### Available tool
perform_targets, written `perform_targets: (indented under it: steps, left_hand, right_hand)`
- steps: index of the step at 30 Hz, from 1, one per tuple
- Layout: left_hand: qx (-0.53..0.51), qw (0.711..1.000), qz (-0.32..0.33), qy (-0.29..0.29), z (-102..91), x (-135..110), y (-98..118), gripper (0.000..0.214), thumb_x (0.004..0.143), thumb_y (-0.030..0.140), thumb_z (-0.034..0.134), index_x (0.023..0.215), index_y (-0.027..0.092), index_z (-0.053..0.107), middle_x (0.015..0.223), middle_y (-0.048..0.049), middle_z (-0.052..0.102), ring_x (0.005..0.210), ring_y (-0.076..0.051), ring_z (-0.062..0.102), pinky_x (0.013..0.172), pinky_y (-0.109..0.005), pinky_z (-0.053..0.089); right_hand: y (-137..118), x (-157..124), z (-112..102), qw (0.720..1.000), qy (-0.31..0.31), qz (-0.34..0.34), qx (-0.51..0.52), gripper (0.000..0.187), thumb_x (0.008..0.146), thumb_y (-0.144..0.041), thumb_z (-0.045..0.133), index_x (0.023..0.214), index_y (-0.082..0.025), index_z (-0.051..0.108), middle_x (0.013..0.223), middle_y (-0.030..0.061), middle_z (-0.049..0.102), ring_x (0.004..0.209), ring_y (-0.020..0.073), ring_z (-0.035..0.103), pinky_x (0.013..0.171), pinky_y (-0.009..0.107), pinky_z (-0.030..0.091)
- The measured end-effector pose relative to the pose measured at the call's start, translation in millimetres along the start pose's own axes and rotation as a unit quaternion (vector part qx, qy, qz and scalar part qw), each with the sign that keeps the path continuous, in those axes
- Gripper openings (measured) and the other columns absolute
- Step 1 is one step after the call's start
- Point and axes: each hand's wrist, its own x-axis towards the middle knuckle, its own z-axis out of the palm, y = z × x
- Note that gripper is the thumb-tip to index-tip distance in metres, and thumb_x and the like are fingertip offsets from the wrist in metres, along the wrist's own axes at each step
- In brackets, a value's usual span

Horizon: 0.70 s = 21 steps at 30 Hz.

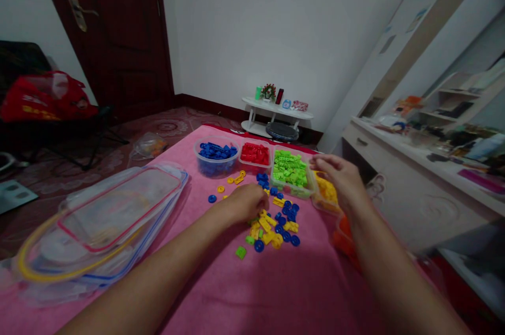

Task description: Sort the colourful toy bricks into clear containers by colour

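We see a lot of little toy pieces, and many of them sit in boxes by color. Our landmark is the green box (294,191), which is full of green pieces (290,166). Just left of it is the red box (255,166), and farther left is the blue tub (215,169). Both have plenty inside. Just right of the green box is the yellow box (325,206), with yellow pieces in it. Nearer to us than the green box, on its right, are orange pieces (344,230), partly behind our arm.

So a big part looks done, but not all. On the desk (221,298), on our side of the green box, a mixed pile is left: yellow pieces (265,224), blue wheels (295,240) and a few green bits (240,252). Some loose ones lie over toward the blue tub too.

Our left hand (249,201) is at the pile, left of and nearer than the green box, with its fingers curled down. Our right hand (335,169) is just right of the green box, over the yellow box, fingers bent and close together. We cannot tell if either one pinches a piece.
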Motion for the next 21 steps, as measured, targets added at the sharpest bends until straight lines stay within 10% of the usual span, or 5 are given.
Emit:
perform_targets:
  steps: [6,13,21]
  left_hand:
    - [0.031,0.996,-0.039,-0.069,-9.1,-5,-10,0.02,0.06,0.009,0.057,0.069,0.02,0.072,0.063,-0.0008,0.068,0.057,-0.013,0.06,0.053,-0.02,0.041]
    - [0.104,0.991,-0.027,-0.081,-2.9,-10,-7,0.015,0.06,0.023,0.064,0.072,0.02,0.072,0.07,-0.0045,0.069,0.061,-0.017,0.06,0.057,-0.024,0.044]
    - [0.05,0.994,-0.009,-0.097,-13.6,-12,-5,0.011,0.06,0.018,0.062,0.068,0.017,0.069,0.061,-0.0014,0.065,0.054,-0.014,0.055,0.053,-0.023,0.041]
  right_hand:
    - [8,-52,51,0.885,-0.353,-0.072,-0.296,0.016,0.068,-0.014,0.056,0.078,-0.018,0.068,0.067,0.0001,0.065,0.061,0.0122,0.058,0.055,0.022,0.037]
    - [20,-81,83,0.806,-0.335,-0.097,-0.478,0.021,0.067,-0.015,0.06,0.085,-0.023,0.068,0.084,0.0034,0.069,0.077,0.0176,0.061,0.057,0.025,0.029]
    - [18,-84,72,0.823,-0.32,-0.134,-0.449,0.021,0.071,-0.02,0.059,0.089,-0.025,0.068,0.099,0.0033,0.063,0.084,0.0169,0.06,0.063,0.025,0.033]
